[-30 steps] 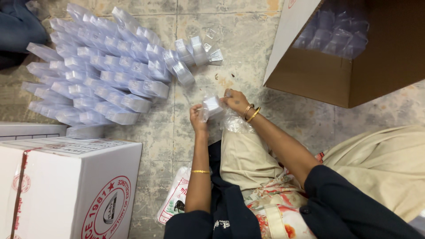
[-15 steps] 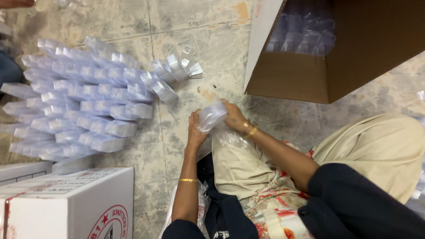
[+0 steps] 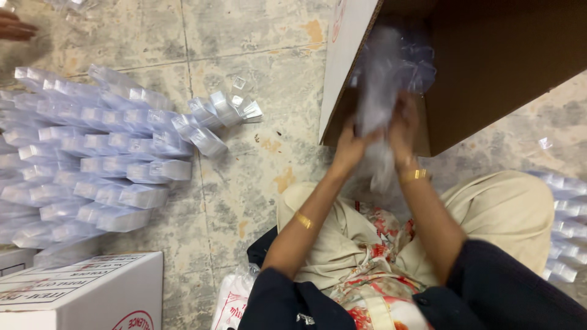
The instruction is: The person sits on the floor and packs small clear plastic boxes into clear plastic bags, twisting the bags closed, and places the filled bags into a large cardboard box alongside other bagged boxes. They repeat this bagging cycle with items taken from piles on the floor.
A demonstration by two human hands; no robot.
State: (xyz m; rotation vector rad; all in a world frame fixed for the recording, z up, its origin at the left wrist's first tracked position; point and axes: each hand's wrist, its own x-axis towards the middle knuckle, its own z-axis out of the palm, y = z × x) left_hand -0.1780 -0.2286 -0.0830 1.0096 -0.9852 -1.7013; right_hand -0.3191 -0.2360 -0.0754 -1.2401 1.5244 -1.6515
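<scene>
Person sits on the tiled floor (image 3: 244, 201), knees in beige cloth, dark sleeves, a gold bangle on each wrist. A white printed carton (image 3: 79, 290) sits at the near left, w/ a printed plastic bag (image 3: 229, 302) just beside the person's lap.

Both arms reach fwd. Left hand (image 3: 347, 146) and right hand (image 3: 403, 131) are closed around a blurred stack of clear plastic pieces (image 3: 382, 104), palms pressing it from either side, held up at the mouth of the open brown cardboard box (image 3: 489, 73). The stack is off the floor, its top end already over the box's white flap edge, and more clear stuff shows dimly inside. Blur hides the finger detail, but each grip is plainly shut on the stack.

To do this bit well, I'd judge: keep even squeeze from both sides so the slippery pieces don't fan out, keep the stack straight, clear the flap before lowering.

Left of the arms, further out, a big spread of clear plastic stacks (image 3: 92, 159) lies in rows on the floor, the nearest ends fanned toward the box. A few more stacks (image 3: 562, 208) lie by the right knee. At the far left corner, someone else's hand (image 3: 15, 27) just shows.
</scene>
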